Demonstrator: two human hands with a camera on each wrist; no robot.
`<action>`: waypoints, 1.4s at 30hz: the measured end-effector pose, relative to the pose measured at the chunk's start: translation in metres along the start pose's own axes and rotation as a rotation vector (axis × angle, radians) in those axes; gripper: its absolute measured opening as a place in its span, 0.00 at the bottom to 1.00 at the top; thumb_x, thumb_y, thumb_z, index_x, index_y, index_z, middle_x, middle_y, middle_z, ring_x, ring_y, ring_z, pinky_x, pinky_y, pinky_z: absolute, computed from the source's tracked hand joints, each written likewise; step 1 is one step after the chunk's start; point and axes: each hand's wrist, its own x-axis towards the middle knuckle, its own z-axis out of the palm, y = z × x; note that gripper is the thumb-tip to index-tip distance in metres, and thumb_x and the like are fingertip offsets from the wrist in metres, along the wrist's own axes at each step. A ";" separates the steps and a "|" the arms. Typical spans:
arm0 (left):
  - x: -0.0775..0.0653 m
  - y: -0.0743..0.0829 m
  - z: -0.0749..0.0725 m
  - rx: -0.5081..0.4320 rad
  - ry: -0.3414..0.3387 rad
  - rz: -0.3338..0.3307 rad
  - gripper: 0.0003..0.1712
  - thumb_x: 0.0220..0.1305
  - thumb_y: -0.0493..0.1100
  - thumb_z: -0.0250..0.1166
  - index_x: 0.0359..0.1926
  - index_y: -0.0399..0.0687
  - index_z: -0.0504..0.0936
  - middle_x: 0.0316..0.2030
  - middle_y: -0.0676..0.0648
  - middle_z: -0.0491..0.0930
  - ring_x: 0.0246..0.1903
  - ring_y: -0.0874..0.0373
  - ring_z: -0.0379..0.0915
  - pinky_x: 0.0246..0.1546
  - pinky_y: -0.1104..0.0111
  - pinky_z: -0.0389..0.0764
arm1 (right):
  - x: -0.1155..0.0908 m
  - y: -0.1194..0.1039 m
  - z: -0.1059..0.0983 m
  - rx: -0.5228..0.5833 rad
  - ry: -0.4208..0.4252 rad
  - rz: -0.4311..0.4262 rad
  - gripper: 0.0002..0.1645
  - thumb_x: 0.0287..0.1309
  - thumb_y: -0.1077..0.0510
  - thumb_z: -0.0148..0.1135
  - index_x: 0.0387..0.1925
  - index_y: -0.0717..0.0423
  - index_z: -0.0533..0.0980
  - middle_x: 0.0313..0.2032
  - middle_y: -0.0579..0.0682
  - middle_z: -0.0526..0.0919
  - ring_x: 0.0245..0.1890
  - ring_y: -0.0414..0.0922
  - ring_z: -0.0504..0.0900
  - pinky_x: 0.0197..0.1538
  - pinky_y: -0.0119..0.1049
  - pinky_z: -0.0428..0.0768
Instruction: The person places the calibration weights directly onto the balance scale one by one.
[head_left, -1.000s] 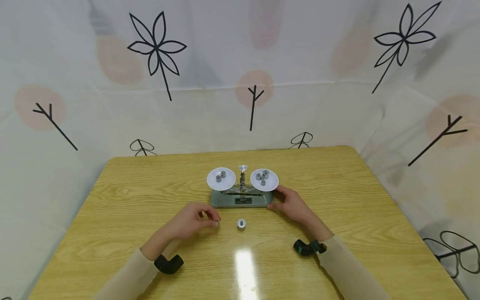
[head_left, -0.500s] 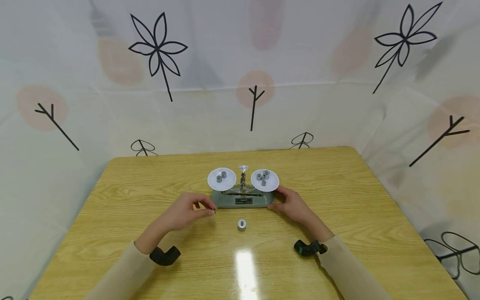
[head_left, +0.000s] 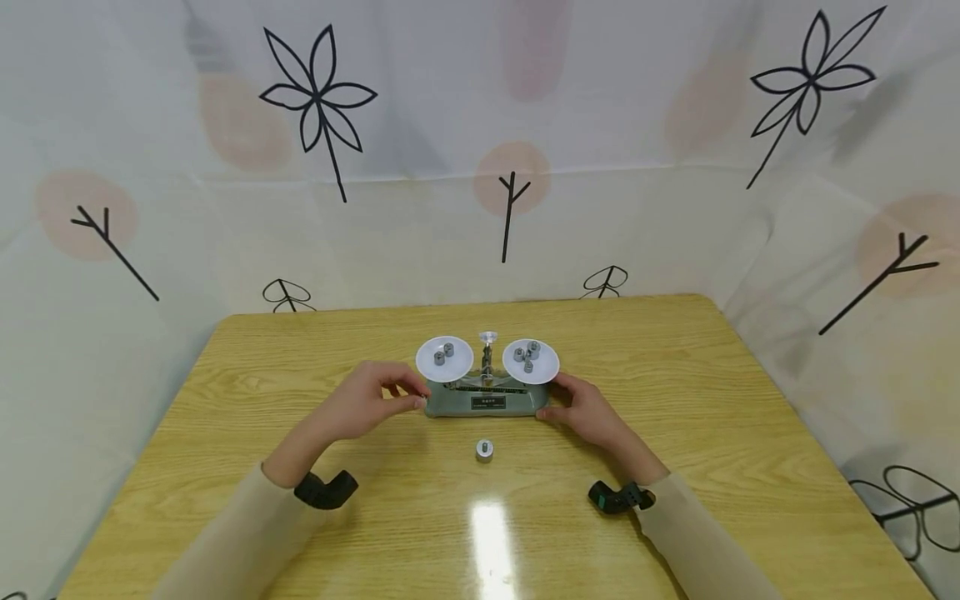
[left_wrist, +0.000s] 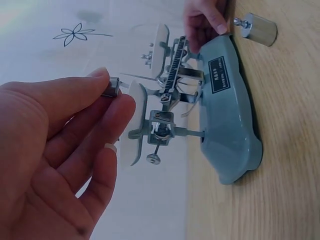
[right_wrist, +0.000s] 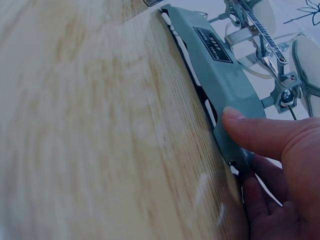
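A balance scale with a grey-green base (head_left: 453, 407) stands mid-table, carrying two white pans. Between thumb and fingertips, my left hand (head_left: 367, 402) pinches a small metal weight (left_wrist: 113, 87), held in the air just beside the left pan (head_left: 426, 357). Two weights (head_left: 439, 358) sit in that pan; several weights (head_left: 533, 347) sit in the right pan (head_left: 548, 360). My right hand (head_left: 587, 412) grips the right end of the base, its thumb (right_wrist: 250, 131) on the front face and the other fingers behind, partly hidden.
A larger knobbed metal weight (head_left: 484, 452) stands alone on the wooden table (head_left: 637, 350), in front of the scale. Behind the table hangs a pale cloth (head_left: 420, 233) with plant drawings.
My left hand has risen and moved away from me, slightly leftward, with the small weight, from the table in front to beside the left pan. My right hand stays on the base.
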 end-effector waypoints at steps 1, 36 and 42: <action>0.001 0.001 -0.001 -0.004 0.000 0.001 0.06 0.65 0.42 0.70 0.42 0.55 0.87 0.37 0.59 0.84 0.38 0.63 0.79 0.36 0.61 0.78 | -0.002 -0.007 -0.001 -0.002 0.000 0.001 0.39 0.55 0.66 0.73 0.66 0.70 0.68 0.64 0.66 0.72 0.64 0.62 0.70 0.66 0.55 0.67; 0.045 -0.005 -0.012 0.083 -0.081 -0.024 0.07 0.66 0.43 0.69 0.43 0.50 0.86 0.38 0.57 0.84 0.38 0.61 0.77 0.39 0.61 0.77 | -0.001 -0.006 0.002 0.022 0.005 0.010 0.39 0.55 0.69 0.71 0.67 0.72 0.66 0.64 0.68 0.70 0.65 0.63 0.70 0.65 0.56 0.67; 0.049 -0.009 -0.010 0.087 -0.067 -0.036 0.06 0.66 0.43 0.69 0.43 0.51 0.87 0.37 0.57 0.83 0.37 0.61 0.77 0.37 0.62 0.77 | -0.006 -0.032 -0.004 0.013 -0.007 0.017 0.38 0.55 0.71 0.70 0.65 0.74 0.67 0.63 0.70 0.71 0.64 0.64 0.70 0.65 0.55 0.67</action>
